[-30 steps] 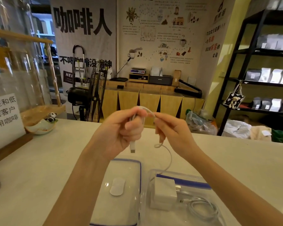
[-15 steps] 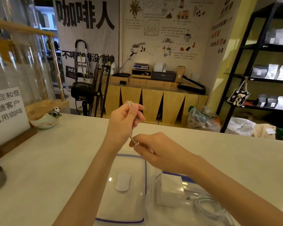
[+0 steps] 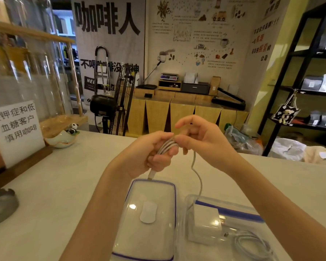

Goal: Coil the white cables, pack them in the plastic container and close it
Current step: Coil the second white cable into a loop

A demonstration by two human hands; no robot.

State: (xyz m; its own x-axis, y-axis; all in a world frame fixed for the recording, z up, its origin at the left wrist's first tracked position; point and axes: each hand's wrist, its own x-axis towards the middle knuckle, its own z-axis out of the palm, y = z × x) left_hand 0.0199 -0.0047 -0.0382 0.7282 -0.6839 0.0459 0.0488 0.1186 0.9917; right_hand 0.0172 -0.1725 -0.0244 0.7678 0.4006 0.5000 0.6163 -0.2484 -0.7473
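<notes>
My left hand (image 3: 149, 153) is closed around several loops of a white cable (image 3: 167, 146), with the plug end hanging below the fist. My right hand (image 3: 201, 140) pinches the same cable just right of the loops. The loose tail (image 3: 199, 178) drops down into the clear plastic container (image 3: 239, 210), which lies open on the counter. Inside it are a white charger block (image 3: 205, 225) and another coiled white cable (image 3: 252, 245). The container's clear lid (image 3: 151, 219), edged in blue, lies to the left of the container.
A white sign (image 3: 17, 130) on a wooden base and a small bowl with a panda figure (image 3: 64, 137) stand at the left of the pale counter (image 3: 64, 185). A dark round object (image 3: 0, 204) sits at the near left edge.
My right hand has risen from below the left hand to beside it. More loops now lie across my left hand's fingers, and the loose tail is shorter.
</notes>
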